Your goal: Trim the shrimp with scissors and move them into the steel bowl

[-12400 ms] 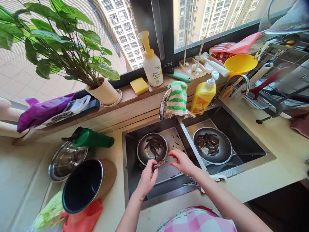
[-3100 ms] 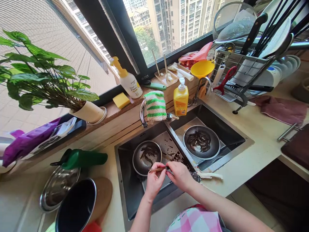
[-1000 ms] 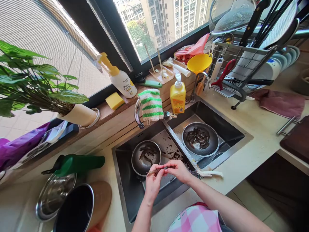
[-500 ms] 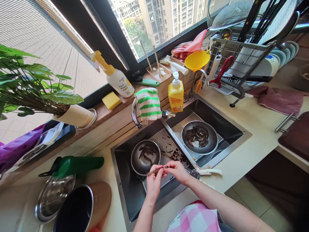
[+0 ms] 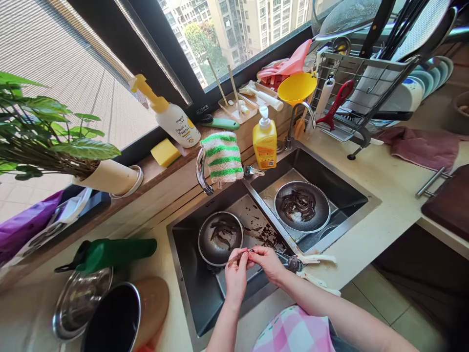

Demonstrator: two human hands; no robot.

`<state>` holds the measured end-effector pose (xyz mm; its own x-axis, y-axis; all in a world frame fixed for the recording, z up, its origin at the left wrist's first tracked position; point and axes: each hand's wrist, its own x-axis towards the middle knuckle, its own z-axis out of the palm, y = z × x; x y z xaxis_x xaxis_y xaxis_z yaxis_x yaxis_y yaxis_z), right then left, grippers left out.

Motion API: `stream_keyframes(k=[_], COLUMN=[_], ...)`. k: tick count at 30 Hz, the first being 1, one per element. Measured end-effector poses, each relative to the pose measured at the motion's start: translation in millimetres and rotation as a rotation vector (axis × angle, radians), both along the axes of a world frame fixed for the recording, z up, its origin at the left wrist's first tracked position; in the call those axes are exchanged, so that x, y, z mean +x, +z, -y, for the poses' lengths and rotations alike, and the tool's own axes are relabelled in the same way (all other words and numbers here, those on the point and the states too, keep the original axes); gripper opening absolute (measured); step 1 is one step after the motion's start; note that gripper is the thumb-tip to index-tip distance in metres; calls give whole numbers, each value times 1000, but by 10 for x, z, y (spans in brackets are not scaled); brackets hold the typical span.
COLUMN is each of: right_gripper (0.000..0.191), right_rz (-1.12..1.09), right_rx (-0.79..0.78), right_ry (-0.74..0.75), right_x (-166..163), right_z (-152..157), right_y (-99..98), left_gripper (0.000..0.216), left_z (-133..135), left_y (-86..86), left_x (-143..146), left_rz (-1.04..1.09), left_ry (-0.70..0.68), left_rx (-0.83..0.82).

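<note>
Over the front of the left sink basin, my left hand is closed on a small brownish shrimp. My right hand pinches the same shrimp at its right end, the fingertips of both hands almost meeting. Just beyond my left hand, a dark round pan in the left basin has a few shrimp in it. Another pan stands in the right basin, with a heap of dark shrimp. Kitchen shears with white handles lie beside my right wrist, across the sink's front rim.
Dark scraps are scattered on the left basin's sloping floor. A striped cloth hangs over the faucet, near a yellow soap bottle. A dish rack stands back right. At left are a deep pot and a green object.
The view has shifted slightly. Both hands stay on the shrimp with only a small finger movement, and more of the shears shows beside my right wrist.
</note>
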<state>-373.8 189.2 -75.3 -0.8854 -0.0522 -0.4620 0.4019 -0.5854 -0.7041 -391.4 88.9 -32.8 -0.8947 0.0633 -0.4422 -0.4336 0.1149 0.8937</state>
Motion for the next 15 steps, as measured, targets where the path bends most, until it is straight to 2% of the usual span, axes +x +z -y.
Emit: stream_keyframes(k=[6,11,15], right_gripper=[31,32,33], right_rz=[21,40,33], right_rx=[-18,-43,65], right_ry=[-38,-58,-50], right_x=[19,-3,-39], right_z=[37,38,14], right_y=[-57,-28,20], left_gripper=[23,23,24], left_z=[-19,-44,-47], left_y=[-24,-30,-28], left_x=[10,16,24], left_rz=[6,7,12], left_ry=[6,16,22], left_rx=[-9,-13,-30])
